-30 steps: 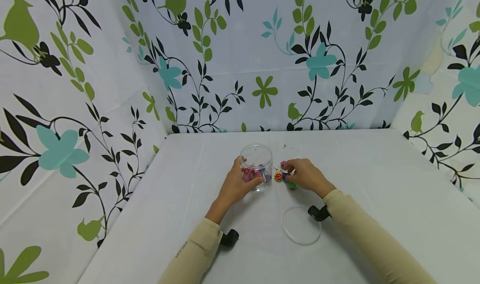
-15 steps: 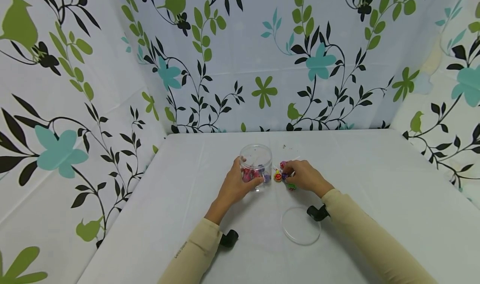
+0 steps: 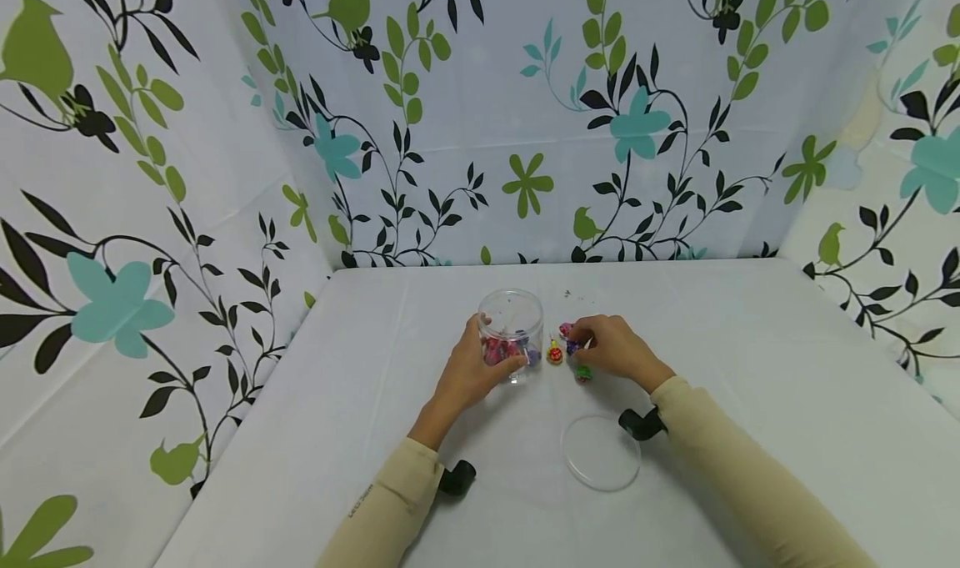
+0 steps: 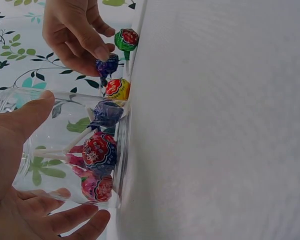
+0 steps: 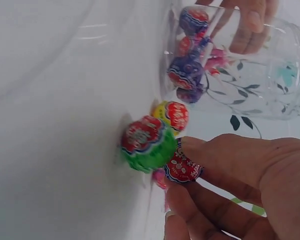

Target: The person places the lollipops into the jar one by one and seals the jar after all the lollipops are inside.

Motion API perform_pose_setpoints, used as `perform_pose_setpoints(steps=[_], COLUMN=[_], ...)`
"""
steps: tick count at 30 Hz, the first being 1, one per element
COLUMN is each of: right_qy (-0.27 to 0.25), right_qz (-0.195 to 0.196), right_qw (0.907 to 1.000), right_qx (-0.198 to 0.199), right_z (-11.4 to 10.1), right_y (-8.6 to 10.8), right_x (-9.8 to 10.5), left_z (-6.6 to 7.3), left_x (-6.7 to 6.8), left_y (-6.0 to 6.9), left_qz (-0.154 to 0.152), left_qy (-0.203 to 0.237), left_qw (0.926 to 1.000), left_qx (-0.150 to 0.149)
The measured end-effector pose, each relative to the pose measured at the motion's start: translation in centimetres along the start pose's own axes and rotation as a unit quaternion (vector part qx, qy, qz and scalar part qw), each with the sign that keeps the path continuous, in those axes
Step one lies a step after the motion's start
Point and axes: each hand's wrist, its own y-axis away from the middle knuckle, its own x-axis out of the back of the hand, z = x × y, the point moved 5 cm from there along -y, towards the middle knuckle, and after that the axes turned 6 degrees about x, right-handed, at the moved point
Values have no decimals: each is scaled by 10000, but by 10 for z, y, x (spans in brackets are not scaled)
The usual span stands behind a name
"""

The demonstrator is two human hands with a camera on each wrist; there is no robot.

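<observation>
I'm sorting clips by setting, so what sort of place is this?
Probably a small makeshift recording booth rather than a lived-in room: leaf-and-bird patterned cloth closes off three sides of a white-covered table, and the person wears black wrist cameras.

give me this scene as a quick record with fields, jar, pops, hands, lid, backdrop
jar: clear, upright, uncovered
inside: several lollipops, overlapping, so no sure count
left hand: grips the jar's side
right hand: pinches a purple lollipop by its head, outside the jar
loose pops: yellow one, green one, pink one, near the right hand
lid: clear, round, lying on the white table, nearer the person than the jar
backdrop: patterned cloth
</observation>
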Motion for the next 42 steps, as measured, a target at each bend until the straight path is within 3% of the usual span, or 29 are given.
perform_pose_setpoints(steps=[20, 33, 42], right_qy=[-71, -66, -101], right_qz=[420, 649, 672], right_qw=[9989, 9962, 9946], right_qx=[187, 585, 779], right_z=[-21, -50, -70], right_y=[-1, -4, -7], right_x=[34, 53, 55], left_z=[-1, -2, -2], left_x=[0, 1, -1], left_y=[-2, -2, -1], left_qz=[-49, -38, -32], left_qy=[25, 114, 100], left_qw=[10000, 9999, 9999], left_qx=[9, -49, -30])
